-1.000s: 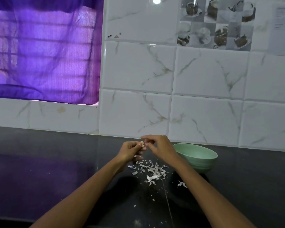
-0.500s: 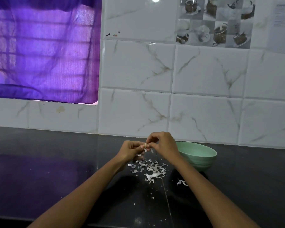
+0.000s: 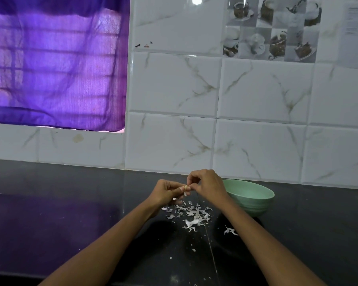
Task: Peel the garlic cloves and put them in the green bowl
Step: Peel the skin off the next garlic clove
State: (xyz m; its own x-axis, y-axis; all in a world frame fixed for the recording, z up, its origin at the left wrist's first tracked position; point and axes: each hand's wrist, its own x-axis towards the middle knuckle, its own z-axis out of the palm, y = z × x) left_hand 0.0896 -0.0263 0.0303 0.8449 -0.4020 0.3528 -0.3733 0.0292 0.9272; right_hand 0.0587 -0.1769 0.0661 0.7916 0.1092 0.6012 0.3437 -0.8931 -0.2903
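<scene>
Small pale garlic clove (image 3: 186,187) sits between both hands, held above the black glossy countertop (image 3: 70,213), just left of the pale green round bowl (image 3: 254,198). Clove is mostly hidden by fingers; only a cream-coloured tip shows, w/ a thin bit of papery skin hanging under it. Can't tell how much skin is left on it.

Left hand (image 3: 166,193) has fingers curled in, thumb & fingertips pinching the clove from the left. Right hand (image 3: 208,183) is also curled, thumb & forefinger pinching at the clove's right end, knuckles up. The two hands touch at the clove. Both forearms are bare & come in from the bottom edge.

Directly below the hands: scattered pile of white papery garlic peels (image 3: 189,213) on the countertop, w/ one stray peel (image 3: 229,230) off to the right beside the right forearm & tiny flecks nearer the camera. The bowl stands upright on the counter, close to the wall, partly behind the right wrist; its inside isn't visible enough to tell contents.

Behind: white marble-look wall tiles (image 3: 256,89) w/ grey-brown veins, a decorative tile panel printed w/ cups & desserts (image 3: 271,29) top right, and a purple sheer curtain (image 3: 56,62) over a window top left, its violet glow reflected on the counter's left part.
</scene>
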